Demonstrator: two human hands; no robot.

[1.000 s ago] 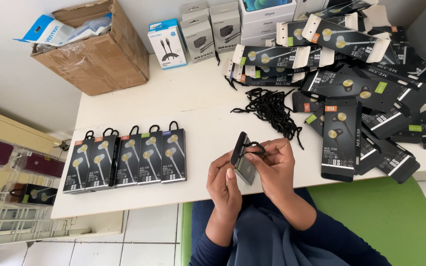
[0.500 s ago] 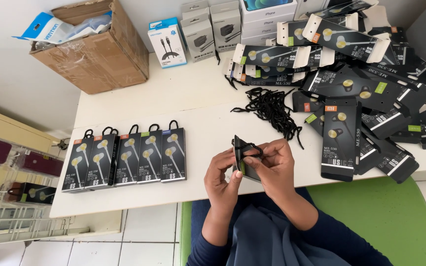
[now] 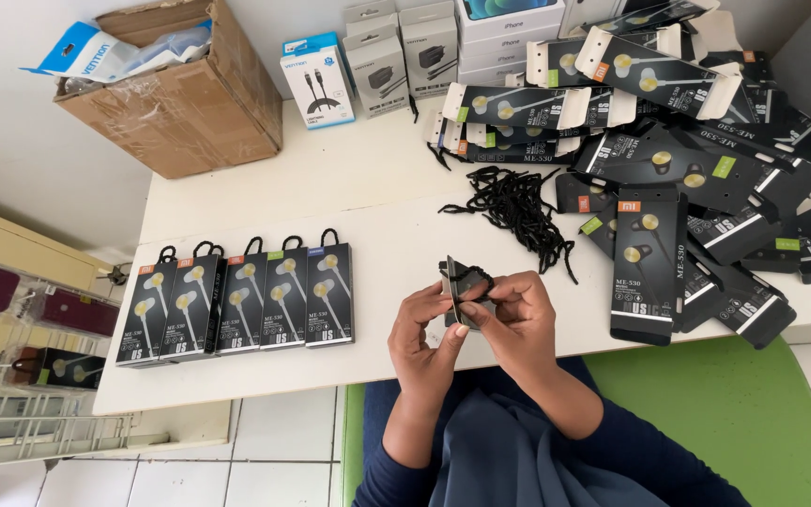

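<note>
table: white tabletop (image 3: 368,192), long, runs across the view; person sits at the near edge on a green seat (image 3: 734,413)
cardboard box: brown carton (image 3: 175,89) at far left corner, open top, a blue-and-white packet sticking out
loose pile: heap of black earphone packs (image 3: 668,160) on the right, overlapping, lying at all angles – gold earbuds show through the windows
small boxes: white and grey accessory boxes (image 3: 401,52) standing along the far edge, between carton and pile
finished row: five black packs (image 3: 241,300) laid side by side at left, upright, each with a black cord loop at its top
cords: tangle of short black cords (image 3: 518,202) mid-table, just left of the pile
pack in hand: one black pack (image 3: 462,291) held off the table above the near edge, turned edge-on to the camera, a cord loop at its top end
left hand: left hand (image 3: 429,329) curled round the pack's lower part, fingers closed on it, thumb up against its edge
right hand: right hand (image 3: 518,314) fingertips pinched tight at the pack's top where the cord sits – whether they grip cord or card, cannot tell
step: looks like fitting the hanging cord onto this pack, mid-way; judging by the row, five done, many left
next move needs: likely a fine pull to seat the loop, left hand keeping the pack steady; then room beside the row's right end
</note>
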